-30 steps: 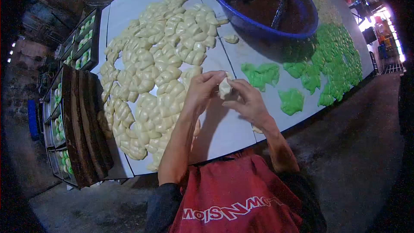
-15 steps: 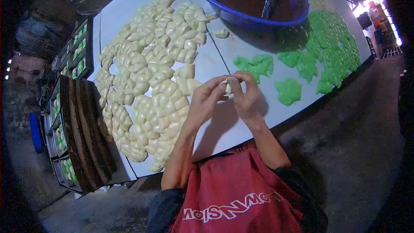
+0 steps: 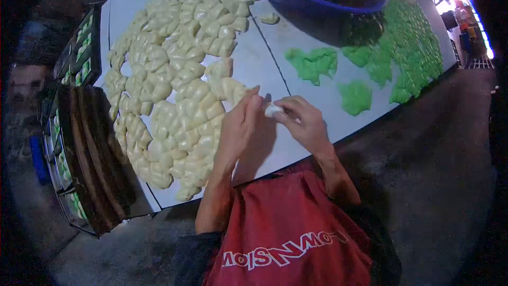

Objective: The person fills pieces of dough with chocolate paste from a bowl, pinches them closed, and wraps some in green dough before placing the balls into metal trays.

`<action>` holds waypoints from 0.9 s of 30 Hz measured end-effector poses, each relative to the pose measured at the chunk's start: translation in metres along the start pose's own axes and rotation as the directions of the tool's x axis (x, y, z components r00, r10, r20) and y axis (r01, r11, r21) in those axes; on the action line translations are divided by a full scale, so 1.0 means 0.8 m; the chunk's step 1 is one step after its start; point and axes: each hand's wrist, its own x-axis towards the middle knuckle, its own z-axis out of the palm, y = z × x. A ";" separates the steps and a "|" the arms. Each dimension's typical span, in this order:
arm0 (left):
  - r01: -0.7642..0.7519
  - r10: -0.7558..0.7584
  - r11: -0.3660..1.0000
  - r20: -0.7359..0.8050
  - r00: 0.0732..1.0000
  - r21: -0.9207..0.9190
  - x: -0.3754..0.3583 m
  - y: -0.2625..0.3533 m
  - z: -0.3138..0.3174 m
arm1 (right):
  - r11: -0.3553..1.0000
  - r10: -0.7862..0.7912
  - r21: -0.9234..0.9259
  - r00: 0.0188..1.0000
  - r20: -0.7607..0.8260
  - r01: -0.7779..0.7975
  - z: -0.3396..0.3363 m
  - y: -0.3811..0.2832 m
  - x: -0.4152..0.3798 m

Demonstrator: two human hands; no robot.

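Observation:
A small white piece of dough (image 3: 272, 109) is pinched between the thumb and fingers of my right hand (image 3: 307, 124), just above the white table. My left hand (image 3: 239, 124) is beside it on the left, fingers stretched out and holding nothing that I can see. Its fingertips are close to the edge of a broad spread of shiny cream-coloured dough pieces (image 3: 182, 108). To the right of my hands, flattened green dough pieces (image 3: 355, 98) lie on the table.
A large blue basin (image 3: 317, 8) with dark brown contents and a dark-handled tool stands at the back. More green dough (image 3: 415, 55) covers the table's right end. Stacked brown boards (image 3: 92, 153) and racked trays of green-and-white pieces (image 3: 84, 47) stand on the left.
My hands, which were together around the white dough, have parted. The right one keeps the piece, and the left has opened and moved slightly left. The view has shifted a little.

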 end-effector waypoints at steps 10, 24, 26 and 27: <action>-0.178 0.107 0.818 0.160 0.981 0.547 0.003 0.006 0.032 | 0.921 0.325 -0.132 0.911 -0.254 -0.366 -0.078 0.044 0.011; -0.570 0.526 0.612 0.256 0.811 0.548 0.167 0.049 0.134 | 0.813 -0.027 -0.578 0.996 0.081 0.069 -0.189 0.126 0.117; -0.604 0.544 0.565 0.297 0.785 0.561 0.195 0.039 0.154 | 0.813 -0.068 -0.572 0.994 0.087 0.106 -0.190 0.136 0.122; -0.616 0.527 0.550 0.337 0.780 0.564 0.206 0.039 0.160 | 0.800 -0.141 -0.581 0.988 0.063 0.152 -0.189 0.135 0.126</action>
